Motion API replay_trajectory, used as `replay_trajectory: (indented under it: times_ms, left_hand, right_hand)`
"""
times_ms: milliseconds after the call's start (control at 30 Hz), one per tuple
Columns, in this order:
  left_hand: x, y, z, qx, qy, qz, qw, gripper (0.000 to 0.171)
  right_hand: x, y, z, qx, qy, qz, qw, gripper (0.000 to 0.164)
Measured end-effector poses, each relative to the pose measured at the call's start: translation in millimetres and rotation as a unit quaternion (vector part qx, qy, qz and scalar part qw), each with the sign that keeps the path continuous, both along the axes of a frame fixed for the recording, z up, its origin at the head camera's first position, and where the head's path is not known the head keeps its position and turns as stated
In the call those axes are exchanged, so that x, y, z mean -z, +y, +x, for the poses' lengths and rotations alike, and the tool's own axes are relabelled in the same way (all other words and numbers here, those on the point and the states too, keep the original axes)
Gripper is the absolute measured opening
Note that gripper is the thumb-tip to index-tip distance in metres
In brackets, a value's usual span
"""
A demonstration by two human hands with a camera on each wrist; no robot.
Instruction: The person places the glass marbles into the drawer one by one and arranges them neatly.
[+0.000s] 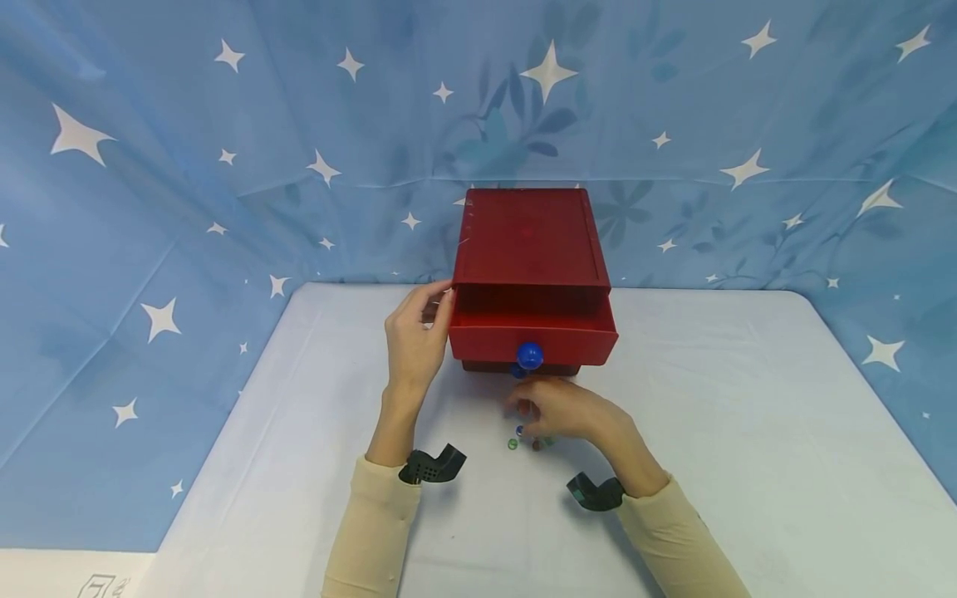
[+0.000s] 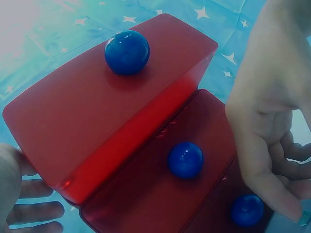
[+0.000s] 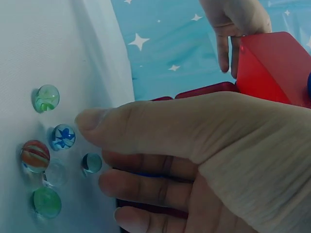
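Note:
A red drawer box (image 1: 527, 237) stands on the table with its top drawer (image 1: 486, 345) pulled out; blue ball knobs (image 2: 127, 52) mark the drawer fronts. At the box's left side, my left hand (image 1: 416, 345) rests by the upper edge, fingers extended along the open drawer's side in the left wrist view. Low in front of the box is my right hand (image 1: 564, 407), fingers loosely bent over several glass marbles. A dark teal marble (image 3: 91, 162) lies closest to its fingertips. Around it are a blue-swirled marble (image 3: 63, 137), a red-striped marble (image 3: 35, 156) and a green marble (image 3: 47, 202).
A pale green marble (image 3: 46, 98) and a clear marble (image 3: 55, 174) lie with the others on the white-covered table (image 1: 710, 415). Behind the box hangs a blue curtain (image 1: 299, 124) with white stars. Two lower drawers (image 2: 160, 170) are closed beneath the top one.

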State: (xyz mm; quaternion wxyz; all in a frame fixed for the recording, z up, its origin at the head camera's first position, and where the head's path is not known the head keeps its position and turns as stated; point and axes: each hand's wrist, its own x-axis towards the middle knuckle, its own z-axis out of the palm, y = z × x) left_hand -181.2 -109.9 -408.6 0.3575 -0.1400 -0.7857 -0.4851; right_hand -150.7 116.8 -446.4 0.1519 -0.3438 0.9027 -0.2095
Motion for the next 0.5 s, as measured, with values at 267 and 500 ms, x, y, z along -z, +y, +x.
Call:
replay_trajectory:
  times_ms: [267, 500]
  left_hand:
    - [-0.1, -0.4, 0.1, -0.002, 0.0, -0.004, 1.0, 0.023]
    - [-0.3, 0.1, -0.4, 0.001, 0.0, 0.0, 1.0, 0.023]
  right_hand:
    - [5.2, -2.3, -1.4, -0.003, 0.002, 0.024, 1.0, 0.026]
    - [13.1, -4.2, -3.2, 0.01, 0.001, 0.042, 0.999, 0.025]
